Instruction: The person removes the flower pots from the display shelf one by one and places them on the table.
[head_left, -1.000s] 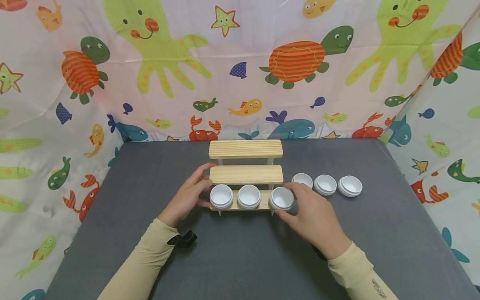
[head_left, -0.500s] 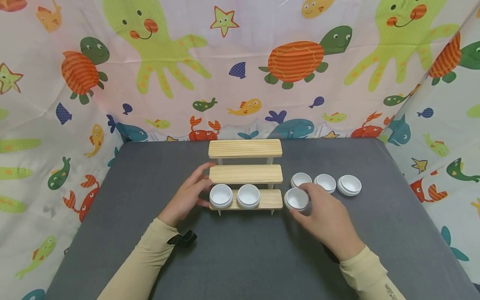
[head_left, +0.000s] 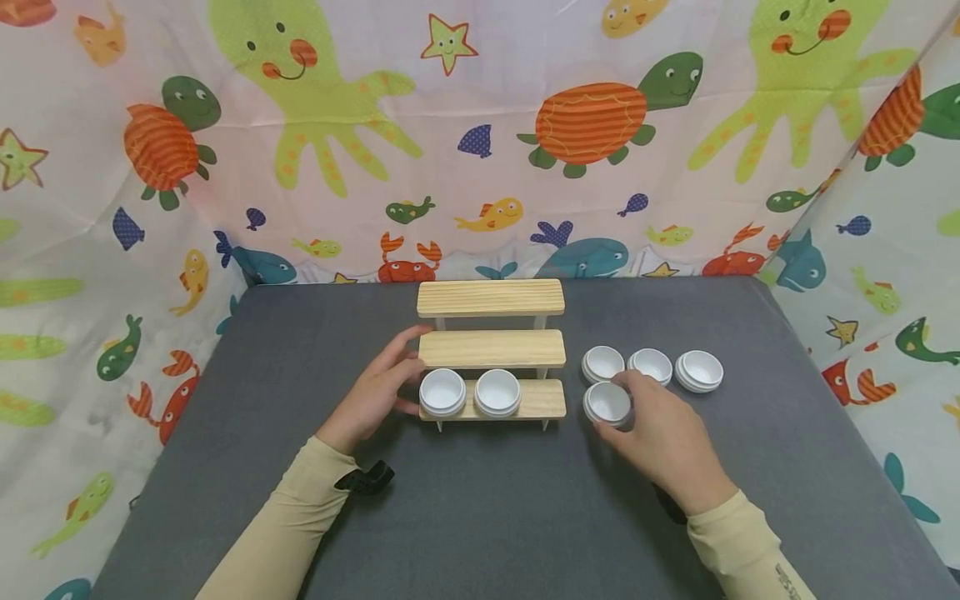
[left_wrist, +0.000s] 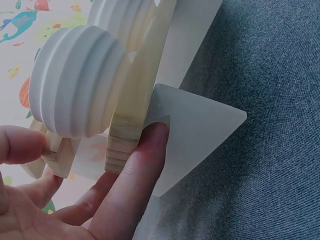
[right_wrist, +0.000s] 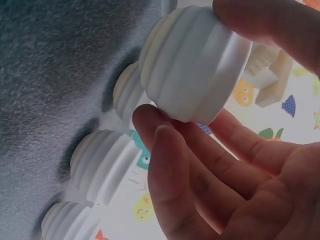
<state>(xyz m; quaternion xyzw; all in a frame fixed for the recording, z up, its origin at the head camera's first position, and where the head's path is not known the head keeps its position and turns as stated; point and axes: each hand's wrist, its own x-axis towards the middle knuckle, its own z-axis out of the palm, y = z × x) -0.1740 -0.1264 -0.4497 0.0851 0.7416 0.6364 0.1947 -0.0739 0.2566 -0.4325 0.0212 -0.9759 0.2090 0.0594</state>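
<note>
A white ribbed cup [head_left: 606, 404] is pinched in the right grip [head_left: 667, 437]. Behind it, the way is blocked by three similar cups [head_left: 650, 367]; leftward, a gap is left before the tiered stand's grained wooden edge [head_left: 563, 400]. Two cups [head_left: 497, 392] are seated on its lowest shelf [head_left: 532, 397]; its left end is touched by the left grip [head_left: 372, 393], fingers spread.

My head view takes in the worktop [head_left: 480, 517] from its near side, looking forward and down across both far corners. Close in, my left-wrist view, tipped sideways, faces the left end of the tiered rack [head_left: 492, 348], shared with the head view. My right-wrist view, also tipped and close, looks past white bowls [right_wrist: 195, 65] toward the curtain [head_left: 465, 92] all three share.
</note>
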